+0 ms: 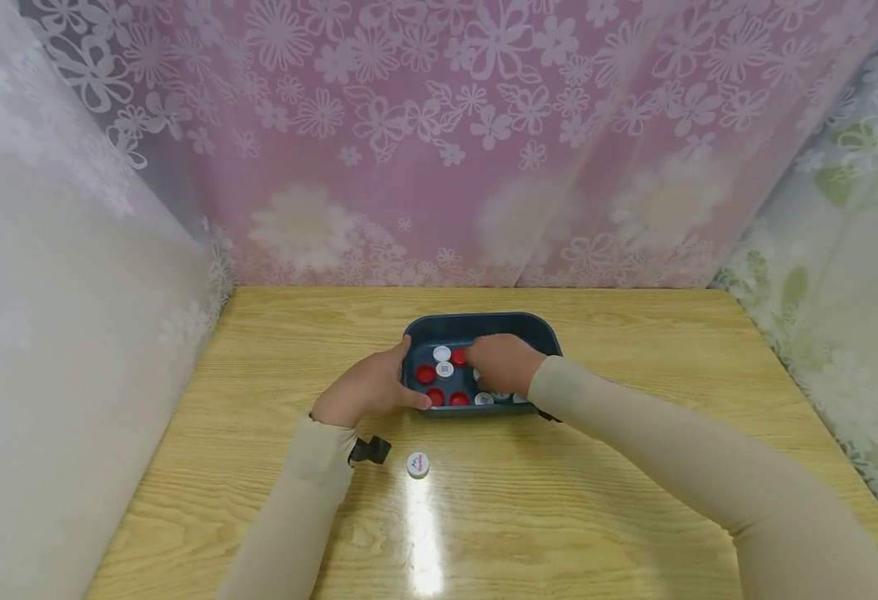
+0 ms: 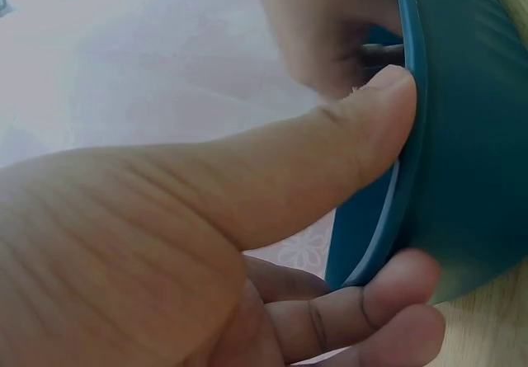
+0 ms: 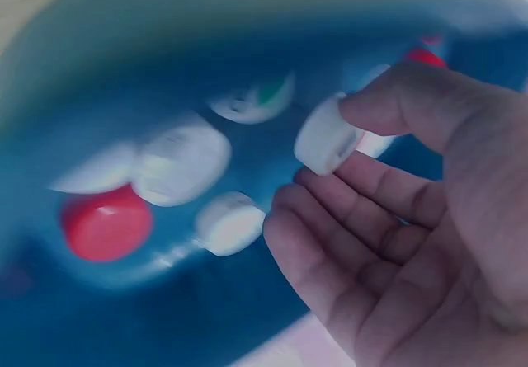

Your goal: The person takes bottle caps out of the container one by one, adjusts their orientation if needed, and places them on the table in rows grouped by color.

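A dark blue rectangular tray (image 1: 484, 412) with rounded corners stands on the table, with red and white bottle caps inside. My left hand (image 1: 367, 386) grips its left end, the thumb (image 2: 371, 128) lying along the rim and the other fingers around the corner. Inside the tray, my right hand (image 1: 504, 364) pinches a white bottle cap (image 3: 324, 140) between thumb and fingers. Close to it in the right wrist view lie a red cap (image 3: 107, 224) and another white cap (image 3: 231, 225). The right hand covers part of the tray's contents in the head view.
A white cap with printed lettering (image 1: 418, 465) sits on the wooden table (image 1: 258, 350), in front of the tray and right of my left wrist. A pink floral curtain (image 1: 423, 167) hangs behind the table, and pale curtains flank both sides.
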{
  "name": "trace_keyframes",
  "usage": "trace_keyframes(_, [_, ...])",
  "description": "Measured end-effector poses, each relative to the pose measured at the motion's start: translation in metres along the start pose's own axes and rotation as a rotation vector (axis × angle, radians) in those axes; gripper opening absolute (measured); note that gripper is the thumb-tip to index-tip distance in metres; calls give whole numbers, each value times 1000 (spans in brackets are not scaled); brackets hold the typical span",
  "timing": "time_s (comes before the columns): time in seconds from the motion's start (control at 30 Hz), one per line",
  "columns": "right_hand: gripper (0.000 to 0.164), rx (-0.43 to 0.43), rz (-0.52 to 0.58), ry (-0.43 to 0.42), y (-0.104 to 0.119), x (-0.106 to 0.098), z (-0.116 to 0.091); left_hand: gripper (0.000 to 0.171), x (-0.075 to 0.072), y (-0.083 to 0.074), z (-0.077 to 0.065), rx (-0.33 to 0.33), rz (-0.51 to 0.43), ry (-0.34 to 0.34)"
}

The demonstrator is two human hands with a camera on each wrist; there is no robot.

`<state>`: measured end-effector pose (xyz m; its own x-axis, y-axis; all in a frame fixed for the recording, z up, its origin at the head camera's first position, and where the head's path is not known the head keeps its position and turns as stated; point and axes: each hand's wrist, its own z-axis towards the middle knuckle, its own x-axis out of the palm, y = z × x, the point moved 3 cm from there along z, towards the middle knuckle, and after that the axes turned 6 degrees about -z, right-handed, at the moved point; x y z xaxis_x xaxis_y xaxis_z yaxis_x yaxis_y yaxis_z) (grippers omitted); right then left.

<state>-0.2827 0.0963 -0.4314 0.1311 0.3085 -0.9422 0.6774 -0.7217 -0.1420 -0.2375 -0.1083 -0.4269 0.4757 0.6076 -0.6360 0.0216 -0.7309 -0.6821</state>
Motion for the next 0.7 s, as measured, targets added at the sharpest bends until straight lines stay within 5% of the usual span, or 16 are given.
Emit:
trace_keyframes(0.2, [25,35,174,-182,-2,-43,-27,116,0,1,-1,-4,-5,11])
trace_keyframes(0.4, [22,29,365,-508,2,-83,-70,116,-2,4,-1,-22,9,-5])
trace_keyframes(0.53, [23,2,390,-643,13,-81,-90,116,-2,4,-1,-20,16,-6])
trace_keyframes(0.7, [24,-21,363,-704,28,-60,-102,116,-1,1,0,-3,4,-13])
